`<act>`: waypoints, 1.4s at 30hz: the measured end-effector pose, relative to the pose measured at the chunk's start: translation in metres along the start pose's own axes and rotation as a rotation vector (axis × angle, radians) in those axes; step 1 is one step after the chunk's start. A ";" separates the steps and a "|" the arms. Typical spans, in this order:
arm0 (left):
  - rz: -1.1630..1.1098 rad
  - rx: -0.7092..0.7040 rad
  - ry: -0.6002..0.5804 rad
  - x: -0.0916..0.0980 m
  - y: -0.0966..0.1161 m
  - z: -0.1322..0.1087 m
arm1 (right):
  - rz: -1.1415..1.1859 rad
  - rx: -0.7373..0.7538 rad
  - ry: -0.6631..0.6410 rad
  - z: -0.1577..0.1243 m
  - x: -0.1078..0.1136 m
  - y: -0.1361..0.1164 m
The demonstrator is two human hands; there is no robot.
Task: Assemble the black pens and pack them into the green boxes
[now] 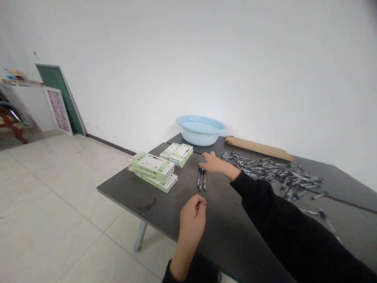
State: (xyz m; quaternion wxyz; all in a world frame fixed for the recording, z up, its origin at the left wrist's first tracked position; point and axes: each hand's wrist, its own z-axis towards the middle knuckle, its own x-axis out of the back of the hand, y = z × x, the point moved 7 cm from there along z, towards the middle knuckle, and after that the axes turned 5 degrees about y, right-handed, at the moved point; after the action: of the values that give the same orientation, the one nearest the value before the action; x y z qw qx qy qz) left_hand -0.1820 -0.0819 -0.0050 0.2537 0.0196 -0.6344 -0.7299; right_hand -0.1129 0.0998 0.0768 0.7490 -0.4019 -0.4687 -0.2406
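Observation:
My right hand (215, 163) reaches out over the dark table (165, 204), fingers spread and lying low, just above the tops of a small row of black pens (201, 177). My left hand (192, 214) hovers nearer to me, fingers curled loosely with thumb against forefinger; nothing shows in it. A large heap of black pens (277, 175) lies to the right of my right hand. Green and white pen boxes (153, 171) are stacked to the left, with two more boxes (178, 153) behind them.
A light blue basin (200, 129) stands at the table's far edge by the white wall. A flat brown cardboard piece (259, 147) lies beside it. Tiled floor spreads to the left, with framed boards (60, 100) leaning on the wall.

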 end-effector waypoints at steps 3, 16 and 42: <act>0.023 0.000 0.005 0.000 0.000 0.000 | 0.001 -0.115 -0.023 -0.055 0.004 0.036; 0.121 -0.064 0.029 -0.003 0.007 0.000 | 0.251 0.057 0.085 -0.073 0.011 -0.024; 0.078 -0.093 0.027 0.002 0.011 -0.004 | 0.001 0.159 0.117 -0.002 -0.034 -0.153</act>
State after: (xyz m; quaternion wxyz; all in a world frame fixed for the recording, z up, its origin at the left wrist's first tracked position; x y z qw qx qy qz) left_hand -0.1784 -0.0872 0.0049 0.2912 -0.0069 -0.5964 -0.7480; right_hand -0.2398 0.0118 0.1030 0.8049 -0.3266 -0.4414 -0.2251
